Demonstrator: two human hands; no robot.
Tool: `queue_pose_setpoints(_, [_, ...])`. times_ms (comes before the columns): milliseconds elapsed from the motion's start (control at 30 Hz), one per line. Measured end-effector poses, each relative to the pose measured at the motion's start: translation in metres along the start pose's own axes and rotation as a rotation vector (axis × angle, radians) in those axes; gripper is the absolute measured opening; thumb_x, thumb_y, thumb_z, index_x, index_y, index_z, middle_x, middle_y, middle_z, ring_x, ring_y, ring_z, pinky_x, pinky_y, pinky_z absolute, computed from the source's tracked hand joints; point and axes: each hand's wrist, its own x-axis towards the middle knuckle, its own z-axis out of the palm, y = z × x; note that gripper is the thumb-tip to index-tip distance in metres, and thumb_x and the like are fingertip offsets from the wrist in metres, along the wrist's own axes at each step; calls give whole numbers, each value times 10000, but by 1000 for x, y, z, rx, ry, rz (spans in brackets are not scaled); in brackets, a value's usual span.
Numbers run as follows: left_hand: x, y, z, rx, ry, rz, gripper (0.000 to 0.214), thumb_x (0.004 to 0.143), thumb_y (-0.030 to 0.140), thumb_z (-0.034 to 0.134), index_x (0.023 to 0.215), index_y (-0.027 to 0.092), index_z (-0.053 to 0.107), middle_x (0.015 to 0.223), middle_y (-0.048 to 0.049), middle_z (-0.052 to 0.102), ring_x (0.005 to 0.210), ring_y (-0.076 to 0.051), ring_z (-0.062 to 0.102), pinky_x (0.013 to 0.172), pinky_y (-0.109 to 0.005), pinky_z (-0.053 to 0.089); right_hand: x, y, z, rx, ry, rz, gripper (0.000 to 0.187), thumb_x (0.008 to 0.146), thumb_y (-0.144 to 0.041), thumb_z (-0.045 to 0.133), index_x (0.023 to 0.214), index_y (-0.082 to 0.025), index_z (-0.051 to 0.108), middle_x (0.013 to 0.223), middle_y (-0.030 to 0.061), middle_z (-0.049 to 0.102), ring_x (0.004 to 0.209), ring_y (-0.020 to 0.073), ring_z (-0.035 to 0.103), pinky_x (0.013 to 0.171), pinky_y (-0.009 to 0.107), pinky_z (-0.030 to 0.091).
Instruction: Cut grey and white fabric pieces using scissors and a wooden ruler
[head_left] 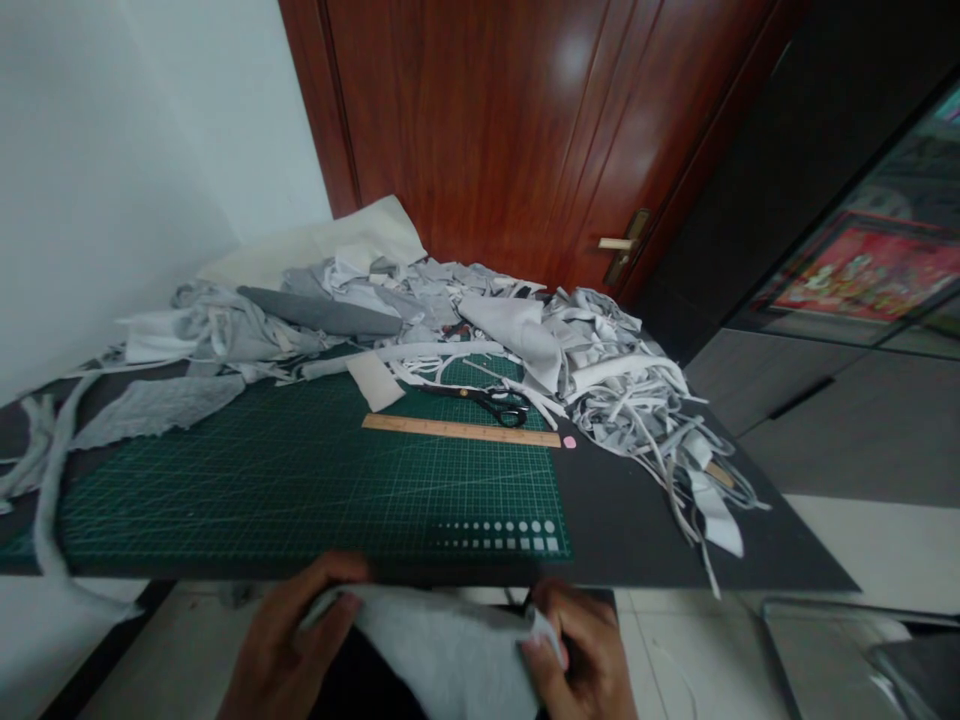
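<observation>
The left hand and right hand (slightly blurred) pinch either end of the pale grey, soft cloth piece — probably to keep its edge spread — before the dark, flat-topped table.

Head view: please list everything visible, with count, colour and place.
Cloth: 1, grey, bottom centre
Table: 1, dark grey, centre
Cutting mat: 1, green, on table
Ruler: 1, brown, on mat
Scissors: 1 pair, black, beyond ruler
Disc: 1, pink, right of ruler
Small piece: 1, cream, beyond ruler's left
Scraps: many, grey and white, table's far side and ends
Sheet: 1, cream, back left
Door: 1, reddish brown, behind table
Handle: 1, gold, on door
Wall: 1, white, left
Cabinet: 1, dark and grey, right
Picture: 1, red, at cabinet glass
Floor: 1, pale, bottom
Metal frame: 1, grey, bottom right
Left hand: 1, bare, on cloth's left
Right hand: 1, bare, on cloth's right
</observation>
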Motion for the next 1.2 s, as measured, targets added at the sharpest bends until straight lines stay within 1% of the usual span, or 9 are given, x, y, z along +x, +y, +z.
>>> queue_pose_setpoints(100, [34, 23, 11, -30, 67, -124, 231, 938, 486, 581, 972, 270, 656, 910, -8, 774, 868, -222, 775, 741, -283, 624, 17, 5, -9, -69, -95, 213, 490, 1049, -366, 499, 598, -225, 370, 523, -46, 368, 472, 118, 406, 467, 265, 269])
queue_pose_setpoints(167, [59, 29, 21, -22, 30, -163, 277, 922, 507, 598, 1060, 271, 642, 983, -15, 785, 915, -233, 777, 777, -306, 609, 37, 16, -11, -144, -83, 265, 539, 1066, -402, 466, 569, -220, 363, 509, -49, 351, 466, 111, 387, 482, 271, 236])
queue_pose_setpoints(267, [87, 20, 38, 63, -44, -211, 398, 937, 492, 589, 1255, 253, 590, 882, -11, 764, 835, -244, 767, 752, -334, 573, 62, 39, -7, -405, -20, 206, 487, 1056, -408, 486, 610, -213, 503, 573, -14, 509, 577, 153, 499, 614, 297, 335])
queue_pose_setpoints(367, [100, 2, 55, 160, -80, -182, 381, 954, 413, 572, 1292, 239, 596, 911, -19, 744, 830, -240, 742, 789, -356, 540, 70, 59, 0, -592, -43, 158, 390, 1057, -386, 493, 729, -210, 609, 762, 49, 630, 768, 219, 577, 741, 341, 388])
queue_pose_setpoints(500, [103, -15, 67, 160, -44, -91, 362, 933, 367, 599, 1262, 225, 649, 977, -49, 739, 940, -253, 701, 873, -398, 523, 61, 72, 5, -641, -27, 159, 340, 1083, -412, 456, 871, -211, 631, 878, 70, 642, 838, 240, 585, 785, 366, 412])
queue_pose_setpoints(667, [101, -16, 65, 142, 3, -85, 329, 925, 362, 585, 1206, 218, 679, 925, -44, 720, 849, -236, 666, 834, -400, 534, 52, 72, 1, -582, -40, 161, 276, 1082, -444, 470, 1021, -222, 624, 961, 71, 648, 892, 256, 591, 814, 385, 427])
queue_pose_setpoints(833, [90, -13, 58, 140, 93, -6, 279, 984, 341, 519, 1202, 226, 651, 987, -52, 702, 961, -243, 657, 928, -406, 537, 53, 71, 1, -548, -77, 178, 221, 1070, -403, 506, 1016, -228, 630, 980, 67, 654, 906, 263, 594, 812, 393, 424])
queue_pose_setpoints(1000, [80, -15, 59, 203, 23, 29, 273, 1006, 336, 517, 1226, 239, 646, 1083, -58, 728, 1033, -251, 671, 950, -414, 530, 53, 70, 3, -541, -72, 196, 194, 1067, -382, 513, 1021, -230, 625, 979, 64, 653, 900, 270, 587, 817, 407, 415])
queue_pose_setpoints(1200, [77, -18, 60, 215, 41, 26, 269, 995, 344, 542, 1222, 244, 646, 1089, -54, 726, 1042, -255, 670, 957, -421, 529, 53, 70, 4, -542, -68, 190, 180, 1071, -357, 501, 1031, -236, 627, 993, 66, 652, 909, 272, 590, 815, 405, 405])
